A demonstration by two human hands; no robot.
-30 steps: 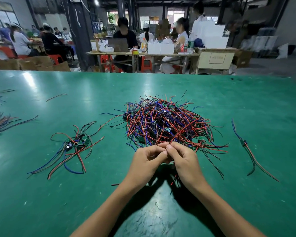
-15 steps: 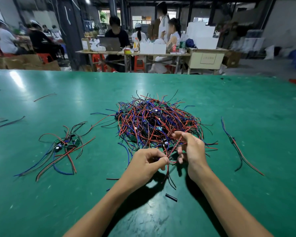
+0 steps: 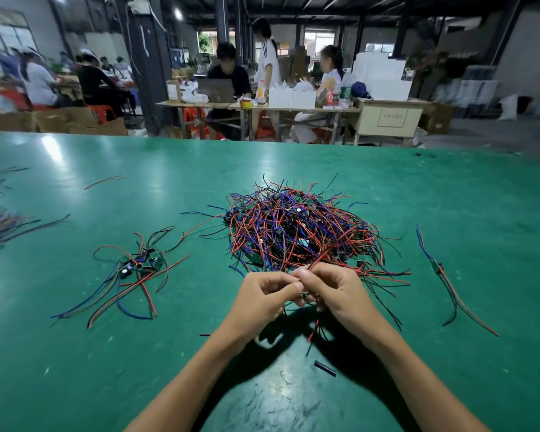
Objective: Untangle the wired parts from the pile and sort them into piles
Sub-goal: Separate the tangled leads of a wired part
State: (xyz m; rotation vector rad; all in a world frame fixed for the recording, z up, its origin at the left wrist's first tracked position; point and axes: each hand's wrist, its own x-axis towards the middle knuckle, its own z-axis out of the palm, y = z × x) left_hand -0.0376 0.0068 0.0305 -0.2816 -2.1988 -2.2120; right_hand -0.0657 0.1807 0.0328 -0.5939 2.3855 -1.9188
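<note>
Tangled pile of red, blue and black wired parts: just before it, left hand and right hand both pinch one part's wires, mid-untangle; next, pull it clear toward the sorted pile left.

Beyond the green table, wooden desks (red stools beneath), dark pillars, bright windows.

A dense tangled pile of red, blue and black wired parts sits mid-surface. At its 9 o'clock lies a small sorted pile; at 3 o'clock, well apart, a single wired part lies stretched out.
</note>
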